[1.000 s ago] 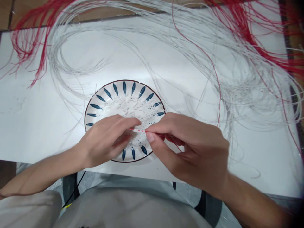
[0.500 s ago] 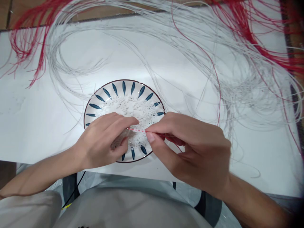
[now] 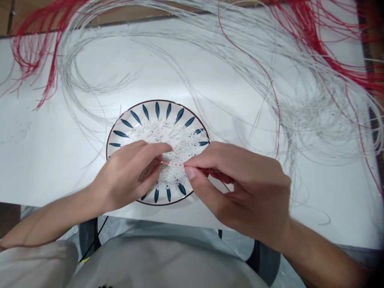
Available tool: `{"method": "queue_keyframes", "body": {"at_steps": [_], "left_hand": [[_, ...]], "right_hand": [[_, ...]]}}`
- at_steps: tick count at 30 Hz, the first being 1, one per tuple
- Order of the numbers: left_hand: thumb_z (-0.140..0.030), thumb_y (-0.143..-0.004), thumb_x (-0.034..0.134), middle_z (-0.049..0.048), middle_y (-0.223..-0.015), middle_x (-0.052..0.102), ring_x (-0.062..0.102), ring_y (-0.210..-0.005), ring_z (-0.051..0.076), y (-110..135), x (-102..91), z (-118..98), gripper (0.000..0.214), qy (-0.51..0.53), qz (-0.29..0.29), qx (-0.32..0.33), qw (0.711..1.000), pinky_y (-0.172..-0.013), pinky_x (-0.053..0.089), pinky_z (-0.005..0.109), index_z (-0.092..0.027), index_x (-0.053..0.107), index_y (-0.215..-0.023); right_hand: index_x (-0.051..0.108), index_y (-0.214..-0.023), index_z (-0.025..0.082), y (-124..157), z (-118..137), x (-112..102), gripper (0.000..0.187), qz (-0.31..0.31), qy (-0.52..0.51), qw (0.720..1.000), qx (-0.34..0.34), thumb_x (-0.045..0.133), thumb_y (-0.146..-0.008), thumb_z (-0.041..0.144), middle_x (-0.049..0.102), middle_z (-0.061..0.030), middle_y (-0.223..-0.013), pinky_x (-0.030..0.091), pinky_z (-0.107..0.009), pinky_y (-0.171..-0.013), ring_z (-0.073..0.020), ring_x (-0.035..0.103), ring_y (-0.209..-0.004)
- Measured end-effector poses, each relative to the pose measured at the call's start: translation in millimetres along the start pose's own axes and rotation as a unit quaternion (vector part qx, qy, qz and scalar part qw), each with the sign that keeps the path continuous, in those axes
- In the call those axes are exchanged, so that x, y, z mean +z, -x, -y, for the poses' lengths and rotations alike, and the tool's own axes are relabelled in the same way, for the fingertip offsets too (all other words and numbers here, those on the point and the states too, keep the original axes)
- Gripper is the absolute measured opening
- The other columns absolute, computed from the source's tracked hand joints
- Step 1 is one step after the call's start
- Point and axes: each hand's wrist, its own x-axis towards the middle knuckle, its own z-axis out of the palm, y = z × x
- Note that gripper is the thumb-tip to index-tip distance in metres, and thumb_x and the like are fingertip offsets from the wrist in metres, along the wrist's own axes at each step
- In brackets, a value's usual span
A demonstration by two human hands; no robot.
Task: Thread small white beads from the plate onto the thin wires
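- Drawing back slightly, your left hand [image 3: 129, 172] had eased leftward over the blue-leaf plate [image 3: 157, 100] in the head view, its grip curled, and you could not tell whether it held anything.
- Your right hand [image 3: 240, 184] pinched the thin red-and-white strand [image 3: 172, 164] above the white grains [image 3: 180, 140].
- A slackened pinch could have dropped it; loose white strands [image 3: 300, 108] on the tabletop [image 3: 45, 160] could have snagged it.
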Motion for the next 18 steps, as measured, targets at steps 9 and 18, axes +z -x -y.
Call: {"method": "queue_keyframes", "body": {"at_steps": [9, 18], "left_hand": [[-0.015, -0.082, 0.056, -0.0021, -0.079, 0.069, 0.066, -0.071, 0.014, 1.7, 0.0, -1.3, 0.027, 0.035, -0.019, -0.024, 0.999, -0.063, 0.051, 0.025, -0.025, 0.053, -0.107], [-0.016, -0.071, 0.073, -0.0038, -0.072, 0.066, 0.067, -0.064, 0.013, -0.6, -11.2, 3.1, 0.038, 0.466, -0.039, -0.196, 0.862, -0.062, 0.060, 0.027, -0.024, 0.054, -0.102]], "right_hand": [[0.057, -0.072, 0.022, -0.3, -0.5, 0.2, 0.020, 0.000, 0.007, 1.000, -0.007, 0.052, -0.082, 0.006, 0.058, 0.0030, -0.061, 0.038, -0.025, -0.048, -0.0096, 0.050, -0.054], [0.057, -0.070, 0.020, 0.5, -0.5, 1.4, 0.017, 0.000, -0.024, 0.999, 0.026, 0.054, -0.080, 0.007, 0.055, 0.0033, -0.060, 0.038, -0.023, -0.047, -0.0083, 0.049, -0.052]]}}
